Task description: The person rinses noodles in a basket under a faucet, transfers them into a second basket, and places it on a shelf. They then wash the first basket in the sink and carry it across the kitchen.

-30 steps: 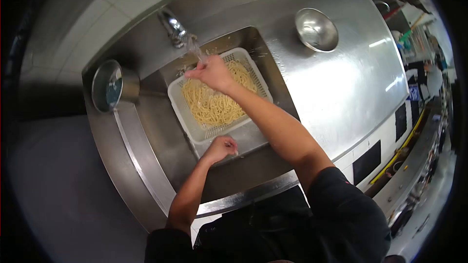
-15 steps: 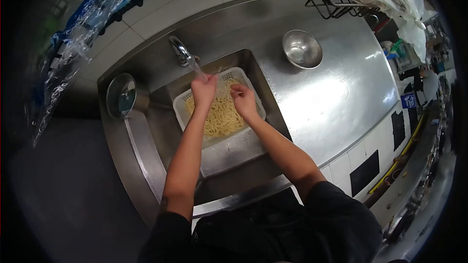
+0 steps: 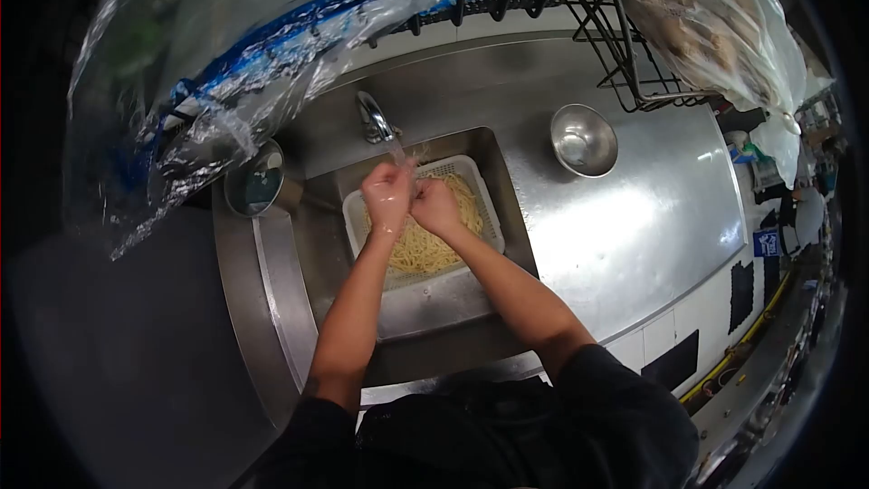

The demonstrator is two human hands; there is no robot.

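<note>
My left hand (image 3: 387, 197) is closed, its fingers curled in the stream of water from the chrome tap (image 3: 374, 118). Close against it, my right hand (image 3: 436, 206) is also closed, thumb side toward the left. Whatever may be between the fingers is hidden by the hands and the splashing water. Both hands are above a white perforated basket (image 3: 490, 210) in the metal sink (image 3: 493, 149). Pale yellow noodle-like strands (image 3: 425, 249) fill much of the basket below my wrists.
A steel bowl (image 3: 584, 140) stands on the steel counter (image 3: 625, 235) to the right. Left of the sink sits a metal container (image 3: 256, 183). Clear plastic bags (image 3: 226, 118) hang overhead at left, and a wire rack (image 3: 625, 63) with a filled bag (image 3: 715, 27) juts out at upper right.
My right hand has moved left, up against my left hand under the water. The view has tilted upward, so the overhead bags and rack fill more of the top.
</note>
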